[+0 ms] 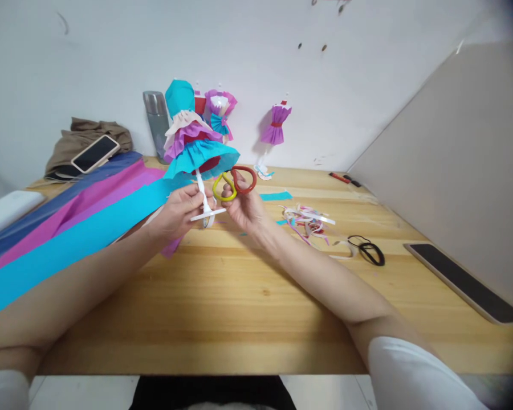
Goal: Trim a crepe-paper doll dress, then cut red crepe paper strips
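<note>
A miniature dress form on a white stand wears a tiered paper dress in turquoise, purple, cream and red. My left hand is closed around its stand, just above the round base, and holds it tilted over the table. Scissors with one yellow and one red handle loop are in my right hand, close beside the stand. The scissor blades are hidden, and I cannot tell whether they touch the dress. Long turquoise and pink paper strips lie under and beyond my left forearm.
Behind stand more dressed forms, one in a purple dress, and a grey flask. Paper scraps, a black hair tie and a dark flat slab lie to the right. A phone rests on brown cloth at left.
</note>
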A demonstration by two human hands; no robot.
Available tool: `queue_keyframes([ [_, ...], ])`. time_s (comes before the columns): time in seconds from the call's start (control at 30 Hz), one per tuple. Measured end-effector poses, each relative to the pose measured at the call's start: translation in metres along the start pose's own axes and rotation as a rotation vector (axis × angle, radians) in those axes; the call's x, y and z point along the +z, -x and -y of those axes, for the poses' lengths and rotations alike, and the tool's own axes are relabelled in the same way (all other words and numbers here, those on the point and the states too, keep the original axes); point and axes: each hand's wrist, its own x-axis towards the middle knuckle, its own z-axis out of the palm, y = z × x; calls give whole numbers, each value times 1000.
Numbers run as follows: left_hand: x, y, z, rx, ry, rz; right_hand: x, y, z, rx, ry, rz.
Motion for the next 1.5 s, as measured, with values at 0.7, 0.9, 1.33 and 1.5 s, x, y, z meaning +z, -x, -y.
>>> queue_keyframes([
  [0.7, -16, -10, -13, 92, -158, -127, -36, -24, 75, -183, 228, -15],
  [0.9, -13, -10, -20, 119, -132, -78, -47, -25, 55, -129, 516, -72],
  [1.33, -8, -9, -31, 192, -98, -23, -27, 1, 11, 202, 377, 104],
  [1.5, -20, -13, -32, 227, -143, -81, -34, -8, 27, -29, 473, 82],
])
